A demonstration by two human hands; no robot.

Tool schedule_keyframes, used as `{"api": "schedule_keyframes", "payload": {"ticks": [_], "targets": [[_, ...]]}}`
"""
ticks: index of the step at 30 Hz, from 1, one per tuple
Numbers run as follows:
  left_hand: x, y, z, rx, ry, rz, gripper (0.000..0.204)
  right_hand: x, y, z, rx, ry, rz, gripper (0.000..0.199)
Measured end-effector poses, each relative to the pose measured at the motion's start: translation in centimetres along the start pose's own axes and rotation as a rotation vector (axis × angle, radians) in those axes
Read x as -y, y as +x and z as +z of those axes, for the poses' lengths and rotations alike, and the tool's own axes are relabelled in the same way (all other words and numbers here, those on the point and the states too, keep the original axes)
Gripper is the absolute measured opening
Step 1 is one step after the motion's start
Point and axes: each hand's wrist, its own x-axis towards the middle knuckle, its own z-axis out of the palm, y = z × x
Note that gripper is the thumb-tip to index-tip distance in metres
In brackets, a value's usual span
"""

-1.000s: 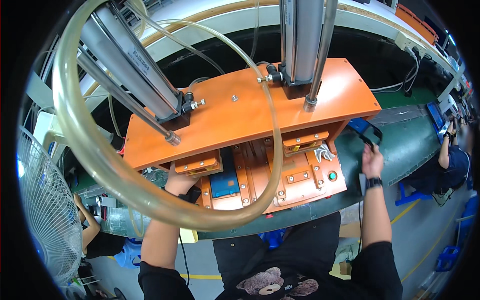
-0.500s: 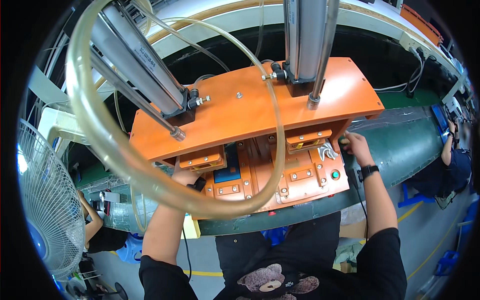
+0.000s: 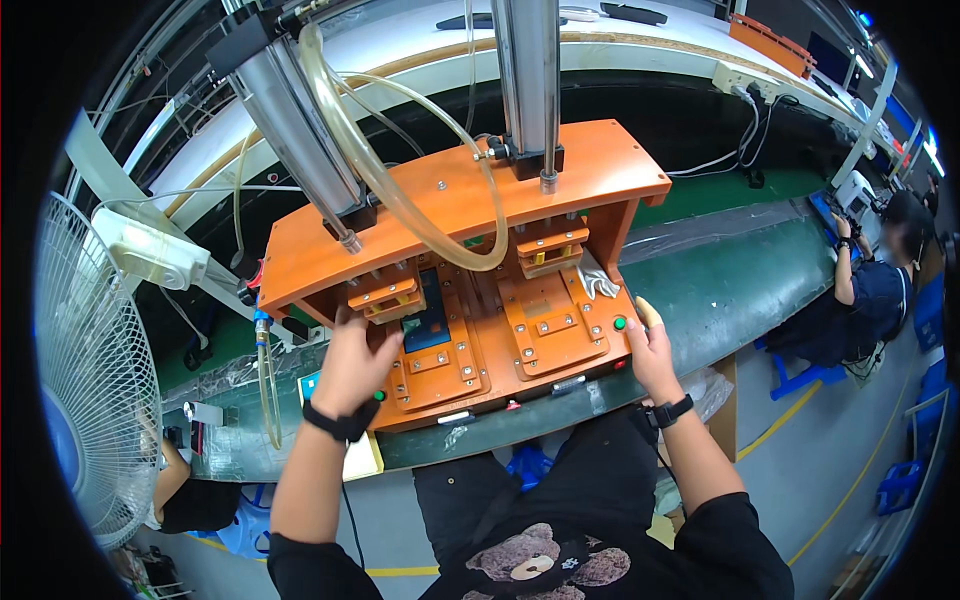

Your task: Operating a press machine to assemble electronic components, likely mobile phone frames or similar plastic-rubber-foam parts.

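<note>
An orange two-station press [image 3: 440, 200] stands on the green bench before me. My left hand [image 3: 352, 368] is at its left side, beside the left pressing block [image 3: 385, 296], thumb spread from the fingers; some fingertips are hidden behind the block. A flat dark-blue panel [image 3: 428, 328] lies on the left station, close to that thumb. At the front right corner, my right hand [image 3: 653, 350] has its fingers stretched out, one with a yellowish tip, and its thumb near the green button [image 3: 620, 323]. I see nothing held in either hand.
Two air cylinders [image 3: 530, 90] with a looping clear hose [image 3: 400, 215] rise above the press. A crumpled silvery piece [image 3: 598, 280] lies by the right station. A white fan [image 3: 95, 380] stands at left. Co-workers sit at both sides, one person [image 3: 850, 290] at right.
My view has shifted, so the hose no longer crosses my left hand. The right hand has come nearer, from beside the press's right upright to its front corner.
</note>
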Motion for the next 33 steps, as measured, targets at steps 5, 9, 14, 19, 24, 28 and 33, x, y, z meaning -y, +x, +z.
{"api": "schedule_keyframes", "payload": {"ticks": [5,9,14,19,24,28,33], "targets": [[1.9,-9.1,3.4,-0.350,-0.087,0.082,0.039,0.9,0.0,1.8,0.013,0.577,0.228,0.040],[4.8,-12.3,8.9,-0.591,-0.380,-0.148,0.043,1.1,-0.3,2.2,-0.021,0.618,0.151,0.041],[5.2,-11.9,11.4,-0.704,-0.666,-0.196,0.045,1.3,-0.5,2.4,-0.019,0.594,0.121,0.042],[5.8,-11.5,12.2,-0.721,-0.701,-0.195,0.043,1.1,-0.4,2.3,-0.034,0.587,0.100,0.043],[6.3,-11.2,13.0,-0.772,-0.802,-0.211,0.044,1.0,-0.4,2.3,-0.062,0.565,0.092,0.042],[6.6,-11.7,11.7,-0.754,-0.904,-0.203,0.047,0.6,-0.4,2.9,-0.039,0.534,0.088,0.041],[2.7,-11.2,6.9,-0.583,-0.190,-0.018,0.041,1.3,-0.2,2.6,-0.050,0.526,0.068,0.043]]}}
